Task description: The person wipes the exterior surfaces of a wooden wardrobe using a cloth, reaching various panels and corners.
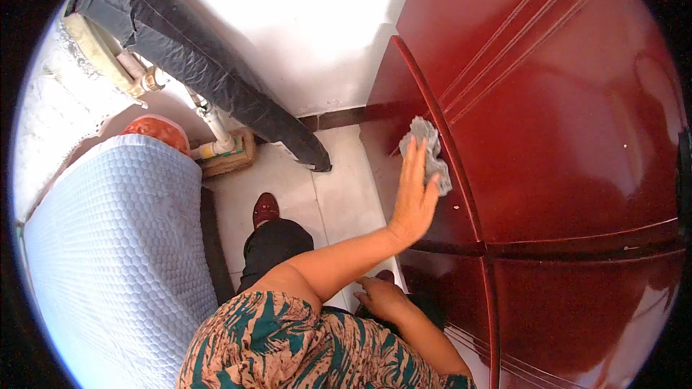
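Observation:
My left hand [414, 205] presses a crumpled grey cloth [424, 132] against the narrow side panel of a glossy dark red cabinet [555, 151]. The fingers lie along the cloth, which bunches up beside a raised red trim strip [461, 173] on the cabinet's edge. My right hand [386, 299] hangs low in front of my body, close to my leg, below the left forearm. It holds nothing that I can see, and its fingers are loosely apart.
At the left stands a bed-like shape under a pale blue quilted cover [122, 223]. A long black wrapped roll [209, 57] leans diagonally near the white wall. Pipes with a valve [216, 126] are behind it. My shoe [266, 209] rests on the light tiles [346, 180].

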Tool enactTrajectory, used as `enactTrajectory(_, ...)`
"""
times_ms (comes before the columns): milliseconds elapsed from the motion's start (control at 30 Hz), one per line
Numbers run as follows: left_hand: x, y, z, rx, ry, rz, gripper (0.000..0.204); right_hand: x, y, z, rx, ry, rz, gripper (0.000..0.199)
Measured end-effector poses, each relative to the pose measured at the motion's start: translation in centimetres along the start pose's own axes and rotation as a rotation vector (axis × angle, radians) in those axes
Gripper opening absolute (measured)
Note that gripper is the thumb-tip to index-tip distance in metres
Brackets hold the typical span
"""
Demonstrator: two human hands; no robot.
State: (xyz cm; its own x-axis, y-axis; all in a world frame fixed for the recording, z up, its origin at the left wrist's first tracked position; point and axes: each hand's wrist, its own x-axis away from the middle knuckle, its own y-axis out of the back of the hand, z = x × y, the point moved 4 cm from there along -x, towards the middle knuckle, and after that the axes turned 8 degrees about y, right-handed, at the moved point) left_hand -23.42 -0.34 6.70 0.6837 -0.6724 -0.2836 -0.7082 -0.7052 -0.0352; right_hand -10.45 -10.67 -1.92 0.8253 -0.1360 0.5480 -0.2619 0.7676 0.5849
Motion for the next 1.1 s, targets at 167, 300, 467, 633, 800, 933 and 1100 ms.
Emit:
enactTrajectory(167,1.3,0.3,-0.2,-0.137,-0.032,-0.112,0.047,-0.5,0.2,0.0,0.073,-0.048,0.101,0.046)
enactTrajectory(300,7.1,-2.1,-2.7,-0.163,-0.100,0.097,0.055,-1.5,-5.7,-6.5,-0.052,0.149,-0.192,0.049)
enactTrajectory(467,10.0,-3.1,-1.3,-0.131,-0.150,0.294,0.066,-1.0,-6.0,-5.8,-0.188,0.175,-0.078,0.044)
enactTrajectory(633,6.9,-3.1,-0.1,-0.156,-0.225,0.240,0.077,-1.7,-3.1,-4.6,0.027,0.083,-0.222,0.048)
enactTrajectory(800,-0.1,-1.0,1.1,-0.074,0.029,0.195,0.077,-0.2,-0.1,-0.4,0.007,-0.015,0.032,0.043)
enactTrajectory(933,-3.2,0.4,2.2,0.029,0.127,0.147,0.075,-0.1,0.5,0.2,-0.039,-0.075,0.051,0.042)
enactTrajectory(1100,5.6,-4.0,0.0,-0.047,-0.066,0.157,0.073,-1.7,-2.6,-3.0,0.014,0.065,-0.126,0.050)
